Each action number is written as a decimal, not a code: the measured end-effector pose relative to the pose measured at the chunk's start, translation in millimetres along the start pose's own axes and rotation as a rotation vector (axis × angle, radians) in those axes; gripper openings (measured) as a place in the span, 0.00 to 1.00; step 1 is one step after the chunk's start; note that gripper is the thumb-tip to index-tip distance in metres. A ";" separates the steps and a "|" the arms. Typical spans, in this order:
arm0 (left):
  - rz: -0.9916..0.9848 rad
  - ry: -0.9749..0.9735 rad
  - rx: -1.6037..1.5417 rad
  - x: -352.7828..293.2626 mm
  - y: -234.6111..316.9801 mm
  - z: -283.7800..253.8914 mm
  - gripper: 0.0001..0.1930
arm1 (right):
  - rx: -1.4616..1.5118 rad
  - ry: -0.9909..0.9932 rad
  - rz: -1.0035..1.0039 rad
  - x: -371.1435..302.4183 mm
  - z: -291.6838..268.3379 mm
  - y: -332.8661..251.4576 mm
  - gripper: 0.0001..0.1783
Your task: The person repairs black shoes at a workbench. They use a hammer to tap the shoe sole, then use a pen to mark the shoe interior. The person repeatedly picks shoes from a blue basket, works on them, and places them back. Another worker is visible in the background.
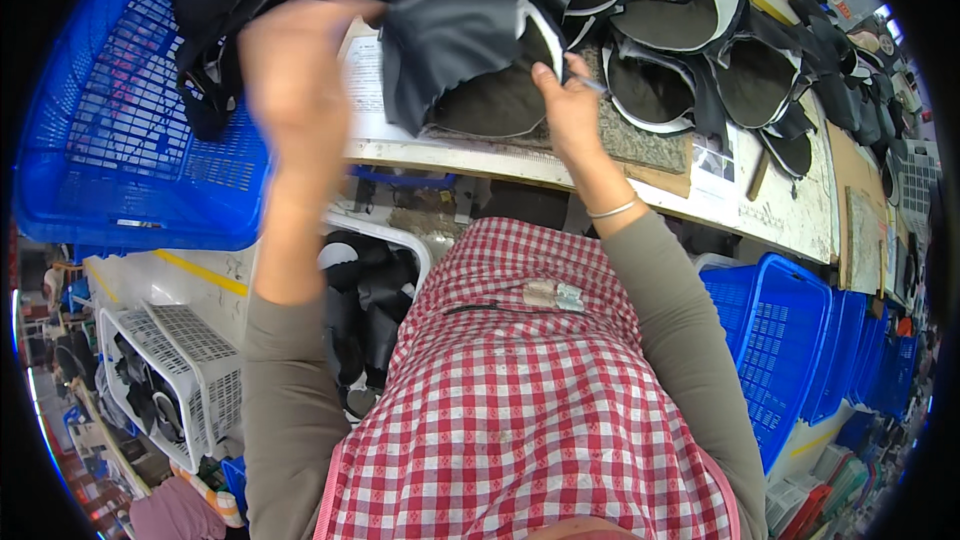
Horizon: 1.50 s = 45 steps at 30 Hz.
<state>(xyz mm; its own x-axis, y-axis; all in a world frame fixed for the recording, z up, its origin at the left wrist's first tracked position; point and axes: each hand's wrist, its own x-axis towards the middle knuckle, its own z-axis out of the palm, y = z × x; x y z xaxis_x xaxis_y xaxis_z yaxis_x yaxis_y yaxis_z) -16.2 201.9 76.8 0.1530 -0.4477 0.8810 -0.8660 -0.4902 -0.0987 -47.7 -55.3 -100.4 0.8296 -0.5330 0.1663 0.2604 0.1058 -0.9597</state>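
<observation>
A black leather shoe upper (450, 30) with a white edge and dark lining is held up over the table's front edge. My right hand (574, 110), wearing a bangle, grips its right edge, thumb against the white rim. A thin greyish tool, too small to name, sticks out beside those fingers. At the upper's left side my left hand (295, 65) is smeared by motion; its fingertips point toward the leather, and whether they touch it I cannot tell. Beneath the upper lie a grey stone-like slab (645, 140) and a printed paper sheet (367, 75).
More shoe uppers (665, 20) crowd the table's back and right. A blue basket (150, 200) with black pieces stands at the left. White crates (205, 360) of black pieces sit lower left, blue baskets (770, 340) lower right. A wooden stick (760, 175) lies on the table (780, 205).
</observation>
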 end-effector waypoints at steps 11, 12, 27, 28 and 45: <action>-0.470 -0.521 -0.234 -118.8 67.6 168.5 0.14 | -0.342 -0.170 -0.088 0.0 -68.9 -20.5 0.21; -0.503 -0.547 -0.214 -116.8 64.2 169.2 0.12 | -0.307 -0.293 -0.042 -0.3 -69.9 -23.2 0.20; -0.647 -0.570 -0.411 -111.7 43.7 177.5 0.11 | -0.483 -0.251 -0.108 -7.2 -54.4 8.5 0.14; -0.645 -0.566 -0.404 -111.2 45.0 177.1 0.11 | -0.492 -0.231 -0.092 -7.5 -53.0 8.9 0.14; -1.082 -0.657 -0.968 -56.8 71.4 129.8 0.13 | -0.076 -0.087 0.060 -1.3 -69.9 16.9 0.14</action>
<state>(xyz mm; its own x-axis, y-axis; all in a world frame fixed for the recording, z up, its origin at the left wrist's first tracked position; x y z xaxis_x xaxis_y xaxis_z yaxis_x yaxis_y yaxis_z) -24.9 95.3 -40.3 0.8173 -0.5753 -0.0316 -0.1407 -0.2524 0.9573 -78.9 -111.6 -132.6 0.8830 -0.4526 0.1243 0.1740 0.0696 -0.9823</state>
